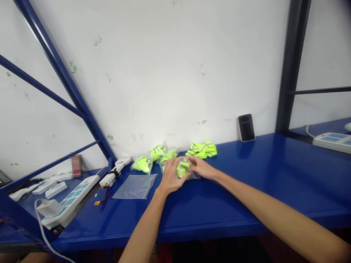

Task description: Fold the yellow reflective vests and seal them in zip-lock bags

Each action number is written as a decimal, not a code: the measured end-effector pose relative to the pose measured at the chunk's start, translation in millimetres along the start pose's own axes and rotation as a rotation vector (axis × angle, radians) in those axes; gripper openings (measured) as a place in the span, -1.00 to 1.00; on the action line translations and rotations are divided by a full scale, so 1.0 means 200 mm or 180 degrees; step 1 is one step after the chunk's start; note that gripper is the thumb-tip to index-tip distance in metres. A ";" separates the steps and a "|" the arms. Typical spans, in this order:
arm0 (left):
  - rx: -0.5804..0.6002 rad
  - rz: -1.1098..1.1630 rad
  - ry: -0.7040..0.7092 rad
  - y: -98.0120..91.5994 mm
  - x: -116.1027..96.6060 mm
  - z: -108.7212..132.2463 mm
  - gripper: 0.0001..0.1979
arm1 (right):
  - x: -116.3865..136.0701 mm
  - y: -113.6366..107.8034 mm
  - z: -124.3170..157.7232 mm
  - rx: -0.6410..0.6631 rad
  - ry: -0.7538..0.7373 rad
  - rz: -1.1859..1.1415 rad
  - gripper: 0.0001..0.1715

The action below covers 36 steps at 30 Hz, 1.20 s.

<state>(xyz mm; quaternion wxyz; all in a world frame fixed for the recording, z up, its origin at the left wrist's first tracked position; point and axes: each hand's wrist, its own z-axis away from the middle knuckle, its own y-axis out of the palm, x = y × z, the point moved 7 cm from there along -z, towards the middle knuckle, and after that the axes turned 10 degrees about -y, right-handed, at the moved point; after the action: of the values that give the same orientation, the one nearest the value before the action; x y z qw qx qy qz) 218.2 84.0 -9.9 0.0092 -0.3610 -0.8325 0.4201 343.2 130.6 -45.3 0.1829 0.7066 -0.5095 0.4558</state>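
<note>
A clear plastic bag with a neon yellow-green reflective bundle [182, 170] inside lies at the middle of the blue table. My left hand [173, 176] wraps round its left side, thumb along the near edge. The fingers of my right hand [201, 167] pinch the bag's right end, near a red line along its opening. Just behind, a loose neon strap bundle [202, 149] rests against the wall. Several bagged neon bundles [142, 164] sit to the left of my hands. Flat on the table, farther left, is a clear zip bag [135, 186] with nothing visible inside.
The blue table [246, 182] meets a white wall. A white fan [123, 160], a cable with a yellow connector [97, 203] and a power strip [74, 201] are at the left. A black-screened device [246, 127] stands at the back right.
</note>
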 end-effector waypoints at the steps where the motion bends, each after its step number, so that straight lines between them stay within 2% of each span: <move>1: 0.0021 -0.0076 0.0068 0.00 -0.02 0.00 -0.41 | 0.01 0.00 0.00 0.0021 0.0018 -0.0079 -0.74; 6: -0.0083 -0.0281 0.0112 -0.02 -0.02 -0.01 -0.43 | 0.05 0.00 0.02 0.0145 0.0119 -0.0795 -0.77; 10: -0.0161 -0.0148 0.0105 -0.04 0.00 -0.01 -0.43 | 0.05 0.00 0.01 0.0089 0.0035 -0.0507 -0.77; 16: -0.0033 0.0040 0.0098 -0.04 -0.01 -0.01 -0.43 | 0.01 0.00 0.00 -0.0243 -0.0011 -0.0710 -0.79; 20: 0.0086 -0.0108 0.0068 -0.01 -0.01 -0.01 -0.44 | 0.03 -0.01 0.00 -0.0177 -0.0040 -0.0223 -0.73; 23: 0.0196 -0.0229 0.0162 0.02 0.00 0.00 -0.52 | 0.06 0.00 0.01 -0.0053 -0.0196 0.0230 -0.72; 28: 0.0121 -0.0294 0.0091 0.03 0.02 -0.01 -0.62 | 0.10 0.01 0.02 -0.0079 -0.0428 0.0566 -0.74; 34: 0.0298 -0.0512 0.0180 0.04 -0.05 -0.02 -0.68 | 0.08 0.00 0.02 -0.0175 -0.0374 0.0923 -0.69; 36: 0.0367 -0.0532 0.0192 0.04 -0.07 -0.02 -0.69 | 0.06 0.00 0.02 -0.0263 -0.0323 0.1004 -0.73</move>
<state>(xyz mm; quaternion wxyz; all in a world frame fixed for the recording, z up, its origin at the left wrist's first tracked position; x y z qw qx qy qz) 234.4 81.4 -9.3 0.0901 -0.3017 -0.8335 0.4540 345.6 120.6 -36.5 0.1120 0.6318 -0.6409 0.4213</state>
